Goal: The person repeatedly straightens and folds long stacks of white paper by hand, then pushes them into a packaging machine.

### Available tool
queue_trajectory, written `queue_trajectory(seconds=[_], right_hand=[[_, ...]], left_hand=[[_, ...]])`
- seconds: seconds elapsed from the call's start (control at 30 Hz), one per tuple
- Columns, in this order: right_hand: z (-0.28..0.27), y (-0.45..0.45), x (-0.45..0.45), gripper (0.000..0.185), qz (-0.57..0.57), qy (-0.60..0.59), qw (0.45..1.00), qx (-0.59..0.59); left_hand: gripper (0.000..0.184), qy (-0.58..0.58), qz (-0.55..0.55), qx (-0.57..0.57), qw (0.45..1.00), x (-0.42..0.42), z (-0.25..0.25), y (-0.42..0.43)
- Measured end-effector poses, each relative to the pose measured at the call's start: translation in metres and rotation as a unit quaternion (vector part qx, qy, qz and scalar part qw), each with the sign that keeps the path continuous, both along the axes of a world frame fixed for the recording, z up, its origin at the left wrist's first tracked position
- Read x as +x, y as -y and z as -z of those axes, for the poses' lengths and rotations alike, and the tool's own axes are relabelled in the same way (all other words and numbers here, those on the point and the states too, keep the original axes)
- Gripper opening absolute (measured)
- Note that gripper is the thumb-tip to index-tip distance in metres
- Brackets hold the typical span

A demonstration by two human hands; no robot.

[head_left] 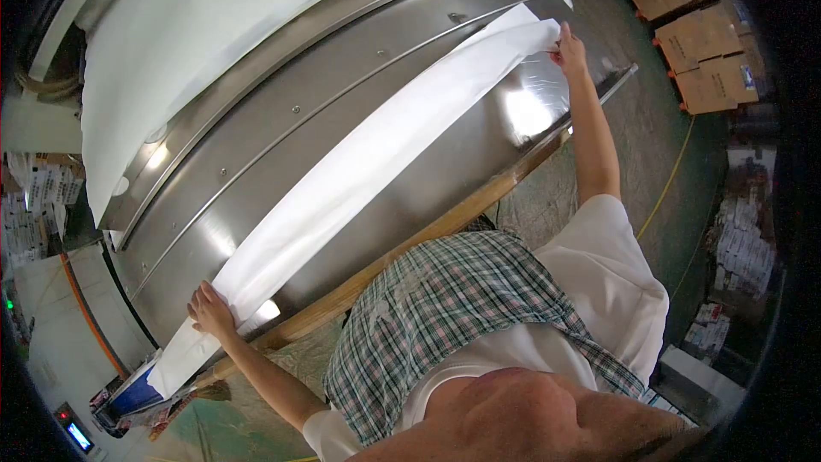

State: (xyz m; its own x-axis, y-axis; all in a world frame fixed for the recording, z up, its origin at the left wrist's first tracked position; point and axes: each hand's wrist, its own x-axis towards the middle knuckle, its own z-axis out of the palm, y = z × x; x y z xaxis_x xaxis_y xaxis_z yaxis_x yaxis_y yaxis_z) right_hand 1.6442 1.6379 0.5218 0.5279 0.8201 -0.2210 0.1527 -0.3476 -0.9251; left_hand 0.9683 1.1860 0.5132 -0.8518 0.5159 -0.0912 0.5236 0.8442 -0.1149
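Observation:
A long white folded sheet (368, 150), which could be cloth or paper, stretches diagonally across a sloping metal table (428, 180). At its upper right end my right hand (569, 51) is closed on the sheet's edge, with the thumb on top. Near the lower left end my left hand (211, 310) lies across the sheet, its fingers bent round the far edge. Past the left hand, the sheet's tail hangs over a blue surface at the table's end. The sheet is creased lengthwise and looks layered.
Behind the table, a wide white sheet (222, 26) covers a large curved machine part. A wooden rail (479, 198) runs along the near edge. Cardboard boxes (710, 56) stand on orange pallets at the right. A small lit display (79, 436) is at lower left.

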Motion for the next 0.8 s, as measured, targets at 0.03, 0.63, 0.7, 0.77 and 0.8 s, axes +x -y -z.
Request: queue_trajectory(seconds=[0.03,0.63,0.7,0.77,0.8], right_hand=[[-0.007,0.003,-0.007,0.028,0.006,-0.008,1.0,0.002],[0.027,-0.048,0.02,0.018,-0.088,0.252,0.963,0.038],[0.007,-0.04,0.01,0.019,-0.095,0.434,0.894,0.061],[-0.012,-0.034,-0.004,0.021,-0.086,0.589,0.803,0.028],[-0.024,-0.026,-0.017,0.021,-0.089,0.59,0.802,0.027]], left_hand=[[0.051,0.002,-0.003,-0.001,1.0,-0.001,0.001,0.0],[0.049,-0.053,0.043,0.02,0.997,-0.004,0.011,0.009],[0.049,-0.05,0.035,0.012,0.998,-0.003,0.01,0.005],[0.048,-0.048,0.026,0.004,0.999,-0.002,0.01,0.004],[0.048,-0.049,0.037,0.012,0.998,-0.003,0.01,0.006]])
